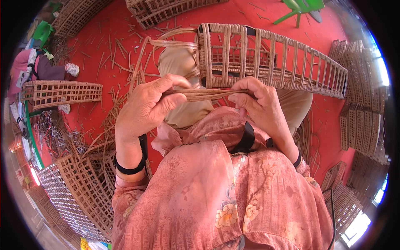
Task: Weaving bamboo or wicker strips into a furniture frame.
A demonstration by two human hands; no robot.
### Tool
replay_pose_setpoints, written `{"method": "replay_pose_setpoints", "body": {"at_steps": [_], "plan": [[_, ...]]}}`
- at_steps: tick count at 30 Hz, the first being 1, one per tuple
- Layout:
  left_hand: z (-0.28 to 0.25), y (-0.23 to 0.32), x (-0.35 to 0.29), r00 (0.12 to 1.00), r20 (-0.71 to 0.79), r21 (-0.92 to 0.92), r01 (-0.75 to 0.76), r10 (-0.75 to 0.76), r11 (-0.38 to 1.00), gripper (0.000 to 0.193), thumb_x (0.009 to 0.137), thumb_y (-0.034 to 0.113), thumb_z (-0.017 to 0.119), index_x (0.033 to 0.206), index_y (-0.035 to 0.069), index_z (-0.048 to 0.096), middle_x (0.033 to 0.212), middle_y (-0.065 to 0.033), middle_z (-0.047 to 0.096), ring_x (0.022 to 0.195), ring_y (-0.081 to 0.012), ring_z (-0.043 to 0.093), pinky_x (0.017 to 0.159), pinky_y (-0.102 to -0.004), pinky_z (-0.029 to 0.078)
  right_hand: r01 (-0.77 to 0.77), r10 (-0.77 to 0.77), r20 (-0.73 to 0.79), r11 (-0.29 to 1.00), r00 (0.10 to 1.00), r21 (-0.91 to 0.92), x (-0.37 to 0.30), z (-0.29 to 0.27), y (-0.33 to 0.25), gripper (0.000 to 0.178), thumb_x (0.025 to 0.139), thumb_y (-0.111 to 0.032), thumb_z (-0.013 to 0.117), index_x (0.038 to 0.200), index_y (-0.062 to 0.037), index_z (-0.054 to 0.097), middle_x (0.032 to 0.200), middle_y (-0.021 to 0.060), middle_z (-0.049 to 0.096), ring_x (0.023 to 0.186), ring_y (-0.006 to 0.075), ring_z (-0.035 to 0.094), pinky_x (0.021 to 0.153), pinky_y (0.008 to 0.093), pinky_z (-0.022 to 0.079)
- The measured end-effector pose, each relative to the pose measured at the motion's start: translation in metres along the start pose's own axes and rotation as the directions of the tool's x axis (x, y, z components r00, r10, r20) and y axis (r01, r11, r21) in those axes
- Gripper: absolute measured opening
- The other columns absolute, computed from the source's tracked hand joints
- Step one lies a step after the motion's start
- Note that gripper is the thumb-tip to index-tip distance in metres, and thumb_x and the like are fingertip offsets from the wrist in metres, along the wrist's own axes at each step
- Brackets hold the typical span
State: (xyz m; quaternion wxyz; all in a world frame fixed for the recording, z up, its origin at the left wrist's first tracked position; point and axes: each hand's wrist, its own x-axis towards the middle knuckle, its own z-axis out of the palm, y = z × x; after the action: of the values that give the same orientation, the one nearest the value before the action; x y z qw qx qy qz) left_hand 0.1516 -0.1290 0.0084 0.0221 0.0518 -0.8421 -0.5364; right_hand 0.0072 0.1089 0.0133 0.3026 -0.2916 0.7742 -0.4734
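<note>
Rattan strips (pixel 204 94) between both hands, red floor (pixel 104 29), stacked woven panels (pixel 362 125)

Flat tan rattan strips (pixel 206 94) stretched level beside woven frame (pixel 271 60).

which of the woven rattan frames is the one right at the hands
The long rattan frame resting on the person's knees, just beyond both hands; the other frames lie on the red floor or in stacks.

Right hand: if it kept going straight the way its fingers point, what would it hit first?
The right hand points toward the left hand along the cane strands both pinch. It would likely meet the left fingertips first, though depth is hard to judge.
</note>
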Motion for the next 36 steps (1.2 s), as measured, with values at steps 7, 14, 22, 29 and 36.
{"method": "replay_pose_setpoints", "body": {"at_steps": [7, 14, 22, 29, 36], "plan": [[0.012, 0.017, 0.019, 0.968, -0.044, 0.468, -0.199, 0.248, 0.861, 0.039, 0.094, 0.025, 0.068, 0.13, 0.014, 0.064, 0.084, -0.007, 0.055, 0.068, -0.022, 0.06, 0.062, -0.0347, 0.049, -0.129, 0.13, 0.008, 0.975, 0.992, 0.179, 0.001, 0.003, -0.005, 0.012, 0.093, -0.011, 0.069, 0.097, 0.0005, 0.066, 0.068, 0.0021, 0.062, 0.058, 0.005, 0.058, 0.051, 0.023, 0.046], [0.03, 0.024, 0.037, 0.936, -0.039, 0.473, -0.291, 0.35, 0.831, 0.027, 0.091, 0.018, 0.068, 0.118, 0.014, 0.07, 0.08, -0.0079, 0.054, 0.065, -0.0252, 0.06, 0.058, -0.0366, 0.049, -0.025, 0.032, -0.032, 0.979, 0.999, 0.2, 0.011, 0.003, -0.011, 0.016, 0.093, -0.014, 0.07, 0.097, 0.0018, 0.067, 0.065, 0.0009, 0.059, 0.056, 0.0037, 0.054, 0.047, 0.0219, 0.042], [0.028, 0.012, 0.053, 0.937, -0.262, 0.356, -0.128, 0.231, 0.926, 0.015, 0.092, 0.014, 0.065, 0.106, 0.009, 0.071, 0.09, -0.0084, 0.067, 0.076, -0.0278, 0.068, 0.064, -0.0371, 0.053, 0.094, -0.09, -0.191, 0.995, 0.977, 0.013, 0.033, -0.016, -0.015, 0.02, 0.096, -0.015, 0.064, 0.109, -0.0006, 0.069, 0.066, 0.0079, 0.064, 0.058, 0.0107, 0.061, 0.052, 0.028, 0.047], [0.037, 0.021, 0.063, 0.925, -0.345, 0.443, 0.013, 0.157, 0.897, 0.01, 0.093, 0.015, 0.067, 0.097, 0.006, 0.066, 0.088, -0.0098, 0.069, 0.078, -0.0244, 0.068, 0.069, -0.0361, 0.053, 0.139, -0.168, 0.0, 0.819, 0.986, -0.556, 0.059, -0.015, -0.014, 0.029, 0.087, -0.014, 0.057, 0.11, 0.0015, 0.066, 0.076, 0.0277, 0.063, 0.077, 0.0461, 0.063, 0.07, 0.0506, 0.05], [0.039, 0.011, 0.066, 0.945, -0.324, 0.284, 0.06, 0.037, 0.957, 0.011, 0.093, 0.012, 0.068, 0.098, 0.004, 0.065, 0.087, -0.0088, 0.069, 0.076, -0.0172, 0.066, 0.07, -0.0303, 0.051, 0.246, -0.257, 0.053, 0.816, 0.965, -0.522, 0.072, -0.016, -0.004, 0.022, 0.087, -0.016, 0.056, 0.083, 0.0043, 0.063, 0.074, 0.029, 0.064, 0.076, 0.0461, 0.065, 0.07, 0.0545, 0.052]]}}
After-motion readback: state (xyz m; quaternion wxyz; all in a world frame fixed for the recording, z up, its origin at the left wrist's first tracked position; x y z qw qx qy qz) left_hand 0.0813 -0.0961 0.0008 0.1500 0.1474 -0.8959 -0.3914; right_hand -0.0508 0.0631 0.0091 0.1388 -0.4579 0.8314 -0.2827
